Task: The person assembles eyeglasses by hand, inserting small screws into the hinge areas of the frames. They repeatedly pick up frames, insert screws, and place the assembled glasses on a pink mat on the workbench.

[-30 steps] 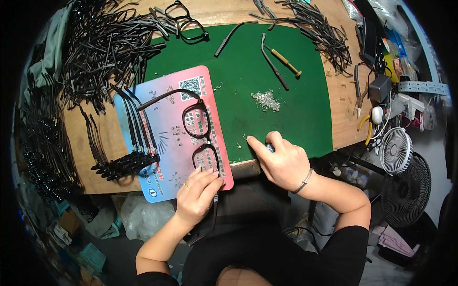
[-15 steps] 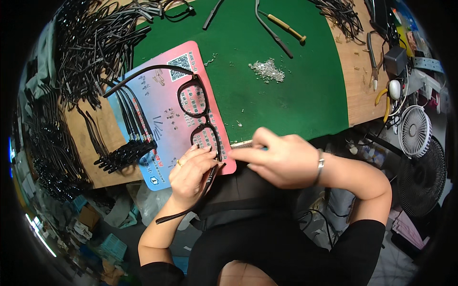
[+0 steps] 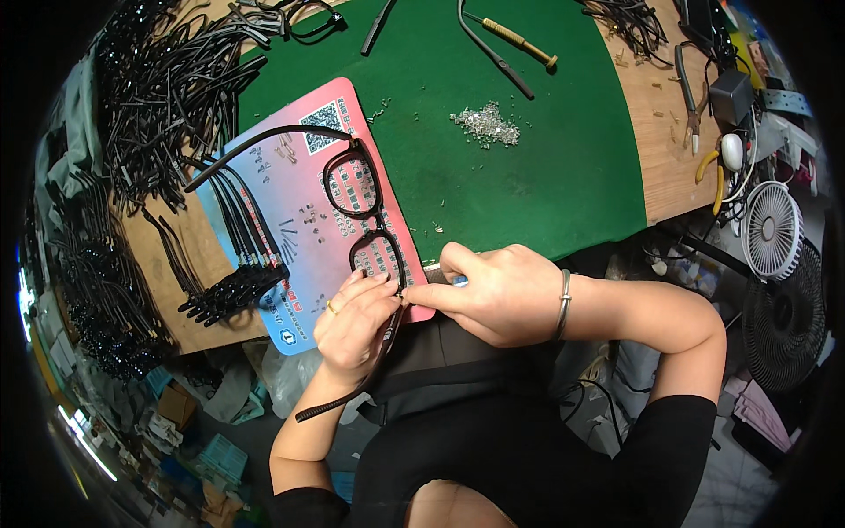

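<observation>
Black-rimmed eyeglasses (image 3: 381,224) lie across a pink and blue printed mat (image 3: 264,211) at the table's near edge. One temple stretches to the far left; the other points back toward me, past my left wrist. My left hand (image 3: 356,324), a ring on one finger, is closed on the glasses at the near hinge. From the right, my right hand (image 3: 502,295) brings its index fingertip to that same hinge. Its other fingers are curled round something with a small blue part, mostly hidden. Tiny metal pieces (image 3: 312,224) are scattered on the mat.
Folded black glasses frames (image 3: 233,295) rest on the mat's left side. Piles of dark temples (image 3: 167,106) fill the far left. On the green mat (image 3: 563,167) are a heap of small shiny parts (image 3: 487,125) and a brass-coloured screwdriver (image 3: 519,42). Pliers (image 3: 689,97) and a white fan (image 3: 772,231) are right.
My right hand has shifted slightly left, its index fingertip now against the hinge by my left fingers. The left hand keeps its hold on the glasses. The whole view has shifted a little.
</observation>
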A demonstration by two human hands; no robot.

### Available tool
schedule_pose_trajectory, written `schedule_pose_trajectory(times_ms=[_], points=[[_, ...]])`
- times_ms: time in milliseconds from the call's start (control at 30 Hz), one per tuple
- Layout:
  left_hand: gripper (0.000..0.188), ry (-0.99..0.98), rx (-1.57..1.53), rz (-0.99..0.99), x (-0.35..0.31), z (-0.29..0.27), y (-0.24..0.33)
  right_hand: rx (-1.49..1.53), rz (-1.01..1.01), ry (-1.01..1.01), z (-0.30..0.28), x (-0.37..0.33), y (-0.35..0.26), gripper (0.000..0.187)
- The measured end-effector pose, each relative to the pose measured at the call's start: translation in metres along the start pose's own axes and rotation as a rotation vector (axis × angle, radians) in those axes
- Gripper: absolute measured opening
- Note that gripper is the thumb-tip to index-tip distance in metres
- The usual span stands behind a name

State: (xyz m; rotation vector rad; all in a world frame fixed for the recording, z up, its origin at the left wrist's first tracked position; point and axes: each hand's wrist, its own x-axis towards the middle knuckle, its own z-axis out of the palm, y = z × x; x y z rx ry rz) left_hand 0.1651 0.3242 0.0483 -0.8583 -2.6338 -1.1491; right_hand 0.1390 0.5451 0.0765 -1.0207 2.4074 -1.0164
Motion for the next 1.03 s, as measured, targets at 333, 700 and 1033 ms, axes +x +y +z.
schedule_pose_trajectory(times_ms=[333, 700, 1033], points=[[0.02, 0.006, -0.024, -0.032, 0.0017, 0.0009, 0.0015, -0.087, 0.012, -0.015, -0.0014, 0.001, -0.0056, 0.024], [0.011, 0.043, -0.015, 0.024, 0.0007, 0.0027, -0.0036, -0.391, -0.194, 0.068, 0.001, 0.006, 0.0031, 0.028], [0.011, 0.03, -0.044, 0.022, -0.0003, 0.0014, -0.0039, -0.323, -0.156, -0.005, 0.0015, 0.0098, 0.0031, 0.036]])
